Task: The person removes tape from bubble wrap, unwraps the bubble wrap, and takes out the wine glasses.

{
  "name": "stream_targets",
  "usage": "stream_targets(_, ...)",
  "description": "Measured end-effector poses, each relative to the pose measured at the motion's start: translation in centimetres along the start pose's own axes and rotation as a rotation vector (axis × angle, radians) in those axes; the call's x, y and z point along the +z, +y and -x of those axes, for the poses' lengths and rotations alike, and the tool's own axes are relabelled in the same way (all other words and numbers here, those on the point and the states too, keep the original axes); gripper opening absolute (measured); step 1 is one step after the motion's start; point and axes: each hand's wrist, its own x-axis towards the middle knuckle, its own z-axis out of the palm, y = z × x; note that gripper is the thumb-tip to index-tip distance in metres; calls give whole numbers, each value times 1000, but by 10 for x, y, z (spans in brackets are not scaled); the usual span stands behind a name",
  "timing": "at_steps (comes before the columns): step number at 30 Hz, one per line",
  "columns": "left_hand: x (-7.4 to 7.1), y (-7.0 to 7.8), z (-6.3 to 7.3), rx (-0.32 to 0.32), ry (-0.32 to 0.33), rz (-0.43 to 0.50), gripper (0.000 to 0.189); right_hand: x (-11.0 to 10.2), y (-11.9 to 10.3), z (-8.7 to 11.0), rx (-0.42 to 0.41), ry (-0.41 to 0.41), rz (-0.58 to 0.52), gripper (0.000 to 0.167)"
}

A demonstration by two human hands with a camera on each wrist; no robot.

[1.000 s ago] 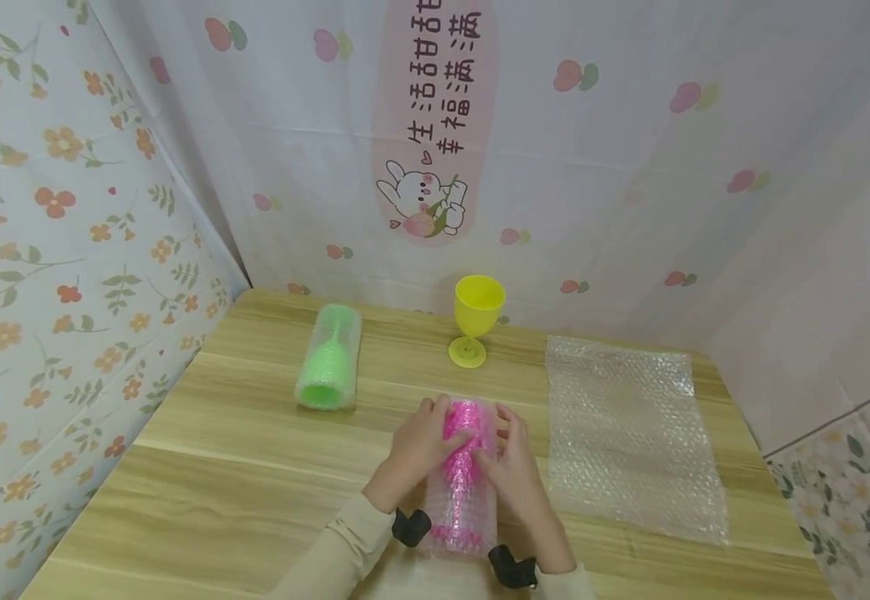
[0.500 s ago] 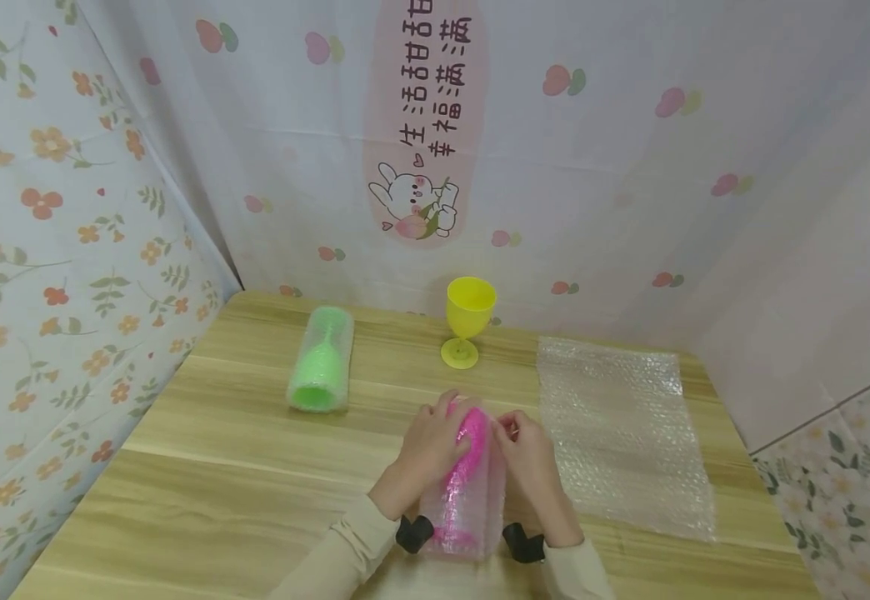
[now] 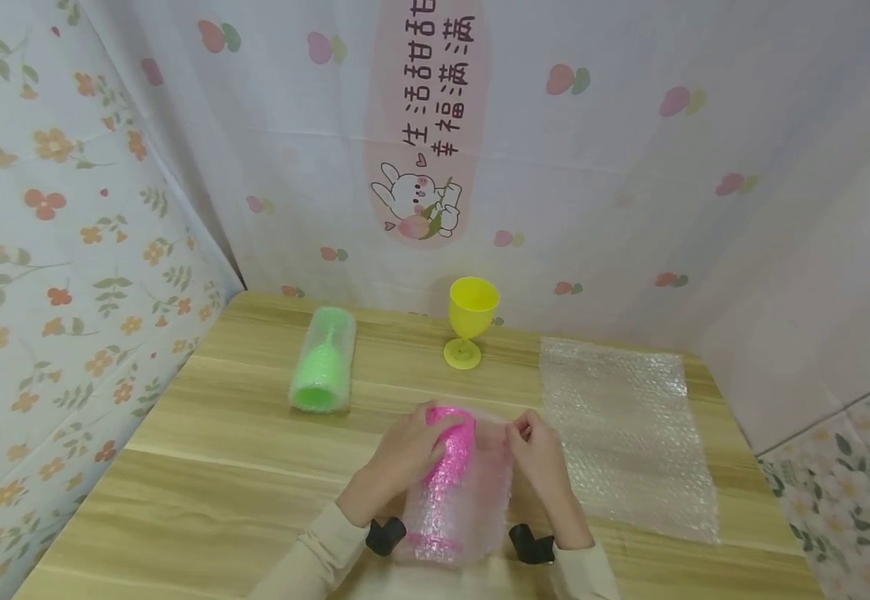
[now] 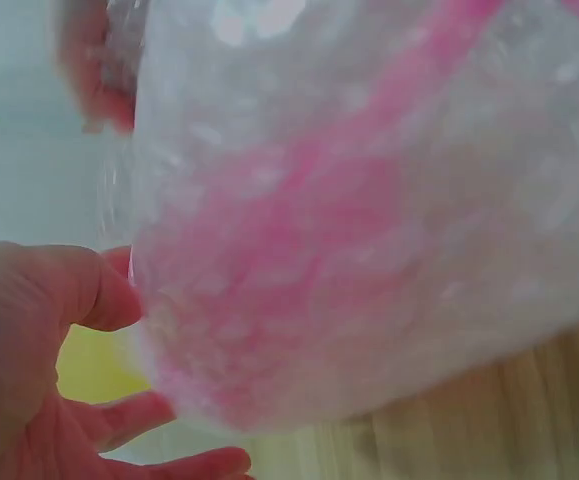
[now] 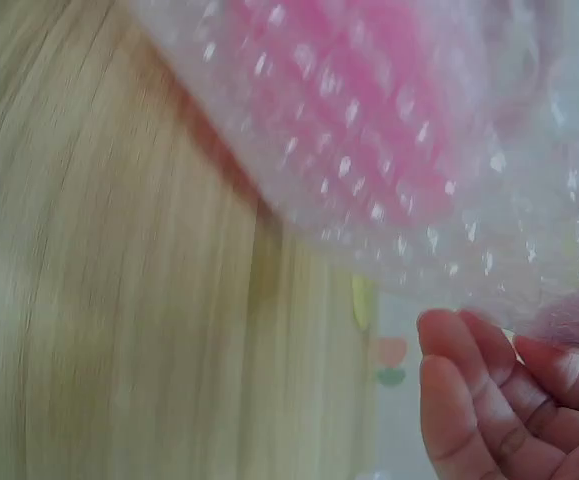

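A pink goblet [image 3: 453, 454] lies in a sheet of bubble wrap [image 3: 489, 500], its bowl end away from me. My left hand [image 3: 401, 454] holds the goblet and wrap from the left, the thumb over the bowl. With finger and thumb, my right hand [image 3: 540, 457] pinches the loose edge of the wrap, pulled out to the right of the goblet. The left wrist view shows the pink goblet [image 4: 309, 220] blurred through the plastic, the left hand [image 4: 44, 350] at its side. In the right wrist view the right hand [image 5: 514, 400] is at the sheet's edge.
A green goblet [image 3: 322, 367] rolled in bubble wrap lies at the back left. Upright at the back stands a yellow goblet [image 3: 472, 312]. A flat bubble wrap sheet [image 3: 626, 442] covers the right of the wooden table [image 3: 202, 492]; patterned cloth [image 3: 592, 183] hangs behind.
Both hands were close around the wrapped goblet. The right hand has drawn the wrap's loose edge out to the right; the left hand and goblet have shifted left.
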Motion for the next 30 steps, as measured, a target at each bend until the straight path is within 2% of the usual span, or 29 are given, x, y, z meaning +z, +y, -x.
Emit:
stream_targets(4,-6,-9,2,-3,-17,4,35,-10,11,1,77,-36,21,13)
stream_targets(9,-12,-15,6,-68,-13,95,28,-19,27,2,136,-64,108,17)
stream_targets(12,-14,-14,8,-115,8,110,38,-22,34,2,114,-69,159,17)
stream_targets(18,-10,-15,8,-155,42,-16,60,-22,41,5,59,-71,377,21)
stream_targets(20,-10,-17,9,-162,49,-27,63,-20,43,6,53,-77,431,20)
stream_targets(27,-9,-27,14,-235,19,84,58,-14,53,6,72,-112,493,18)
stream_targets(30,-9,-30,17,-233,17,115,57,-17,52,7,70,-79,462,17)
